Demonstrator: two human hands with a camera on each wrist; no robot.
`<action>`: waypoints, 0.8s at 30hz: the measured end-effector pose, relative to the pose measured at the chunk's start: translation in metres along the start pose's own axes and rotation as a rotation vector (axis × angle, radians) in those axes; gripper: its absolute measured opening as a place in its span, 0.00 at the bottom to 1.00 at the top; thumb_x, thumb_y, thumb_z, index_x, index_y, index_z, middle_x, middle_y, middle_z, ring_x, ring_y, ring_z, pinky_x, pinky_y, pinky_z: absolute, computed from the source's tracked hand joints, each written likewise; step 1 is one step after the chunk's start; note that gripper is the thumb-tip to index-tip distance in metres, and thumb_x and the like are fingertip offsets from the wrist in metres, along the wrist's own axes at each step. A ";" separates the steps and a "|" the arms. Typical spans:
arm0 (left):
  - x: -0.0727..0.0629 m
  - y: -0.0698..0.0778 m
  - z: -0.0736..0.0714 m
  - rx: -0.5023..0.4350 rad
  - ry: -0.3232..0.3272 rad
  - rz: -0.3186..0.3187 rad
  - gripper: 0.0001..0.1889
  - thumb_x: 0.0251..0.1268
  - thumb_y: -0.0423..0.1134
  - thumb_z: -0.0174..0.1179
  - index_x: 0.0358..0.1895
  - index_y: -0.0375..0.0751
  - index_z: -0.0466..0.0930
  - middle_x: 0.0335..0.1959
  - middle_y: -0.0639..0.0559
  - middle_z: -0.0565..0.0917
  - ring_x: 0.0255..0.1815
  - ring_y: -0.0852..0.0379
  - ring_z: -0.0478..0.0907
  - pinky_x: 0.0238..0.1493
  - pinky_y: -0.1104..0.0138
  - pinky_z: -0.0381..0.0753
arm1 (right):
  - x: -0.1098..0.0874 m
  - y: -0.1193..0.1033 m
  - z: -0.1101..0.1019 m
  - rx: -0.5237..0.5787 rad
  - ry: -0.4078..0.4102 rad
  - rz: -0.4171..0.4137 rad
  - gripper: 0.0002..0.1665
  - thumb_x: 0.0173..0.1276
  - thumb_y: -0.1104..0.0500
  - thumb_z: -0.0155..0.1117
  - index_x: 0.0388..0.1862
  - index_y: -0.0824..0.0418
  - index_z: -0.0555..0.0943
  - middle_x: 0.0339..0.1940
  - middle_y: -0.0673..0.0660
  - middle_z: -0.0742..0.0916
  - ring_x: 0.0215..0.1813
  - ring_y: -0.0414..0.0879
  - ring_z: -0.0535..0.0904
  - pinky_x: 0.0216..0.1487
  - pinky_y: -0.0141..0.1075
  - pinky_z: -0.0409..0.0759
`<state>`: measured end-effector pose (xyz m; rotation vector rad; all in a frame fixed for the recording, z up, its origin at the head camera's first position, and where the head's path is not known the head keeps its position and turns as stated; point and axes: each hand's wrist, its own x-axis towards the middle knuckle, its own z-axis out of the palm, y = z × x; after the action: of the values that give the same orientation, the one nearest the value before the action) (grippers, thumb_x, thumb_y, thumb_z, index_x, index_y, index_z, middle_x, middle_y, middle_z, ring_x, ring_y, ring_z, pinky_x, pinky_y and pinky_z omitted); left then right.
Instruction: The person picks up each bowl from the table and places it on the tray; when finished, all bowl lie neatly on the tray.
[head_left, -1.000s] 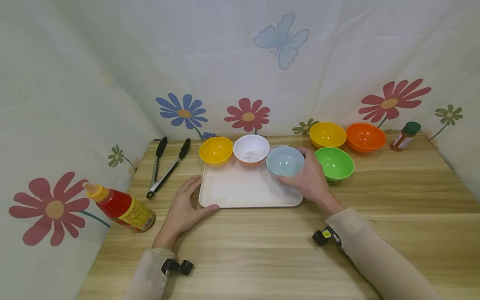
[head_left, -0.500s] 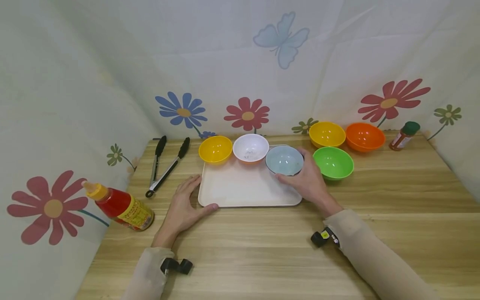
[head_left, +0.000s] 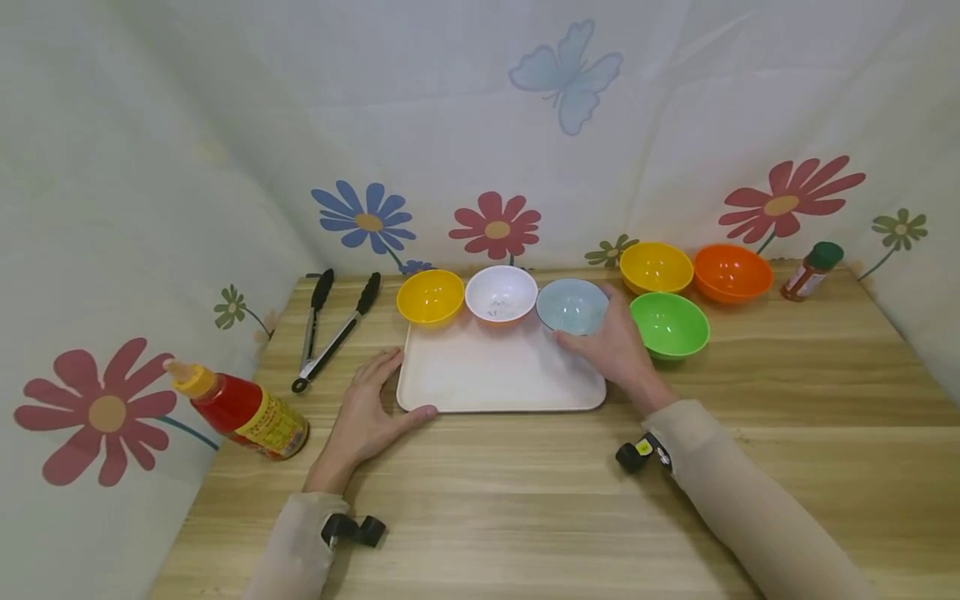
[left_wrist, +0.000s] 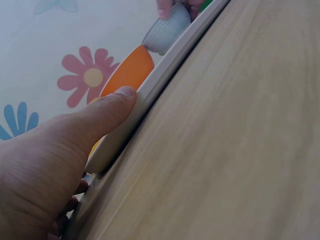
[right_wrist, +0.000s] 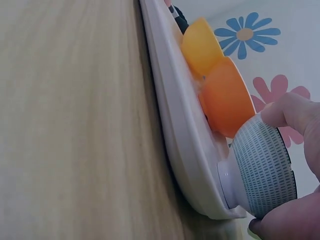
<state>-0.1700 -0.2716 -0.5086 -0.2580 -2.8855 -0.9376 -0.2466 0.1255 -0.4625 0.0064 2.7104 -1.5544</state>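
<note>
My right hand grips the light blue bowl by its side, thumb at the near rim and fingers behind. The right wrist view shows the bowl's patterned outside and its foot at the tray's end. A white rectangular tray lies under it. My left hand rests at the tray's front left corner, thumb extended along the front edge and fingers fairly straight along the left side. On the tray's far side sit a yellow bowl and a bowl white inside and orange outside, left of the blue one.
Right of the tray stand a green bowl, a second yellow bowl and an orange bowl. A green-capped spice jar is at the far right. Spread tongs and a red sauce bottle stay on the left.
My right hand has shifted the light blue bowl a little away from me, toward the tray's far edge, level with the other two bowls. The left hand stays in place.
</note>
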 end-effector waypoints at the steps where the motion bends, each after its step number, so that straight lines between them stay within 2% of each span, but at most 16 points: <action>1: 0.000 0.000 0.000 0.000 0.002 0.001 0.62 0.56 0.72 0.81 0.88 0.44 0.65 0.89 0.42 0.65 0.90 0.37 0.57 0.88 0.33 0.57 | 0.001 -0.001 0.000 0.002 0.001 0.008 0.71 0.65 0.48 0.85 0.92 0.63 0.48 0.84 0.72 0.67 0.80 0.69 0.69 0.83 0.66 0.72; 7: 0.000 0.000 -0.001 0.002 0.002 0.007 0.61 0.56 0.72 0.81 0.88 0.44 0.65 0.88 0.42 0.66 0.90 0.37 0.57 0.88 0.33 0.57 | 0.009 -0.002 0.000 -0.034 0.023 0.038 0.71 0.64 0.46 0.86 0.91 0.63 0.51 0.83 0.72 0.62 0.80 0.69 0.66 0.83 0.66 0.73; 15: 0.001 0.001 -0.001 0.002 -0.003 0.000 0.62 0.56 0.72 0.81 0.88 0.44 0.65 0.89 0.42 0.66 0.90 0.37 0.57 0.88 0.33 0.56 | 0.015 0.005 -0.004 0.061 0.054 -0.051 0.65 0.64 0.53 0.87 0.89 0.66 0.57 0.83 0.68 0.72 0.81 0.65 0.71 0.86 0.60 0.70; 24: 0.000 0.000 -0.001 -0.003 -0.001 -0.003 0.62 0.56 0.72 0.81 0.88 0.43 0.66 0.88 0.41 0.66 0.90 0.36 0.57 0.88 0.33 0.56 | 0.018 0.007 -0.007 0.053 0.047 -0.046 0.64 0.65 0.51 0.86 0.89 0.65 0.57 0.83 0.68 0.72 0.81 0.66 0.71 0.86 0.61 0.70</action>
<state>-0.1699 -0.2717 -0.5076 -0.2549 -2.8862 -0.9432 -0.2641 0.1347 -0.4656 -0.0188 2.7225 -1.6595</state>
